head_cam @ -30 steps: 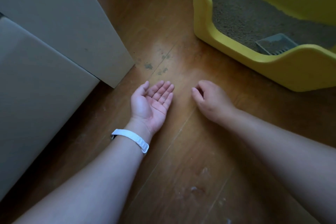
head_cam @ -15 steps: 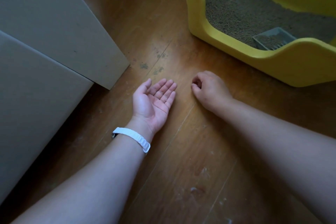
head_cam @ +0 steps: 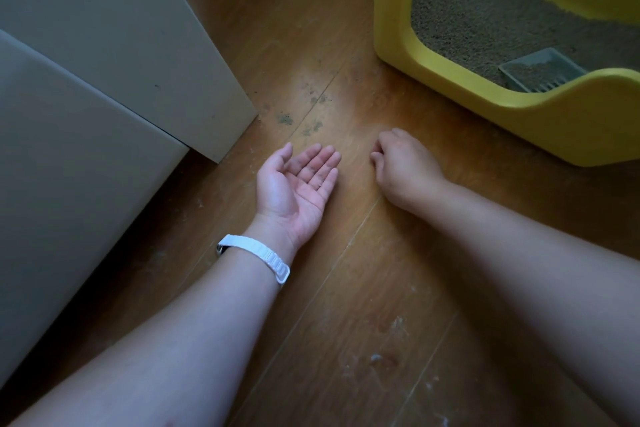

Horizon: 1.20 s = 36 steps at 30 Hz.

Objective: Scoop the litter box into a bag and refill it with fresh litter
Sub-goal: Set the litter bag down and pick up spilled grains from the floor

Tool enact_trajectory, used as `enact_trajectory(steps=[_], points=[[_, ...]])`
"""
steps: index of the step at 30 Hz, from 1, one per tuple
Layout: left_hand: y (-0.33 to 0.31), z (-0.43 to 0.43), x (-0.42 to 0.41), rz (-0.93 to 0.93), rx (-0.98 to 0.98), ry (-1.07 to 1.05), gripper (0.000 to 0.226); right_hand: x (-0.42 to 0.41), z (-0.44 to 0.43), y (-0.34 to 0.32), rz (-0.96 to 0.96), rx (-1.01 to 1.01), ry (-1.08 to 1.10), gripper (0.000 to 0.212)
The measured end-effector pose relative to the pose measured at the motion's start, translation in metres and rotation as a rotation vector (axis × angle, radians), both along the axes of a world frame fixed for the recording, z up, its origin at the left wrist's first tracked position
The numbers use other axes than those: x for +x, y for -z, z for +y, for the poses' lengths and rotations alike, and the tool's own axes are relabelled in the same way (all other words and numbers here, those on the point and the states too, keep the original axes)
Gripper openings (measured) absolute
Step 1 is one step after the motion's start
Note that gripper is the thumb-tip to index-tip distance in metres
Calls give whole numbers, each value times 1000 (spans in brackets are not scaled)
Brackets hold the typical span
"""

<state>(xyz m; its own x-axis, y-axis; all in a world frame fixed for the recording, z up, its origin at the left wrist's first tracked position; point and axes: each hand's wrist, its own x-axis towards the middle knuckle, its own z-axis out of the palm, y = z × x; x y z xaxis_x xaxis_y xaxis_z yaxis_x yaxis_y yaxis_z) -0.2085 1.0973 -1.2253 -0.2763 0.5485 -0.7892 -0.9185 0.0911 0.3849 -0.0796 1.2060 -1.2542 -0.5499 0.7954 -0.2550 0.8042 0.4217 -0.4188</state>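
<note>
Wooden floor [head_cam: 346, 288] carries my left hand [head_cam: 298, 184] open, right hand [head_cam: 405, 166] clenched empty; a careless reach could tip the scoop [head_cam: 540, 74] and scatter litter [head_cam: 485, 17].

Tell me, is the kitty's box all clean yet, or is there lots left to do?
Nothing looks done yet. The yellow litter box is full of litter, and the grey scoop lies in it untouched, with litter on it. Nothing is in hand: the left hand lies open, palm up, on the floor, and the right hand is curled and empty. No bag is visible. Scooping, bagging and refilling all remain.
</note>
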Motion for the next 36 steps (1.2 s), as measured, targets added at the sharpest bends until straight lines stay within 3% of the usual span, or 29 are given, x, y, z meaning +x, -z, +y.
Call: enact_trajectory(steps=[5, 9, 13, 20, 25, 36], points=[[-2, 0, 0, -22, 24, -32, 42, -13, -25, -20, 309, -46, -69, 9], [-7, -1, 1, -66, 71, -64, 39, -30, -47, -36, 412, -80, -184, 7], [-11, -3, -2, -71, 80, -50, 38, -38, -56, -37, 395, -95, -266, 8], [-15, -17, -24, -31, 91, -127, 36, -58, -45, -37, 443, -72, -162, 11], [-9, -36, -45, -12, 55, -143, 39, -98, -27, -23, 291, -35, -93, 21], [-2, -68, -88, 5, 28, -208, 40, -168, -23, 8, 188, 16, -31, 24]])
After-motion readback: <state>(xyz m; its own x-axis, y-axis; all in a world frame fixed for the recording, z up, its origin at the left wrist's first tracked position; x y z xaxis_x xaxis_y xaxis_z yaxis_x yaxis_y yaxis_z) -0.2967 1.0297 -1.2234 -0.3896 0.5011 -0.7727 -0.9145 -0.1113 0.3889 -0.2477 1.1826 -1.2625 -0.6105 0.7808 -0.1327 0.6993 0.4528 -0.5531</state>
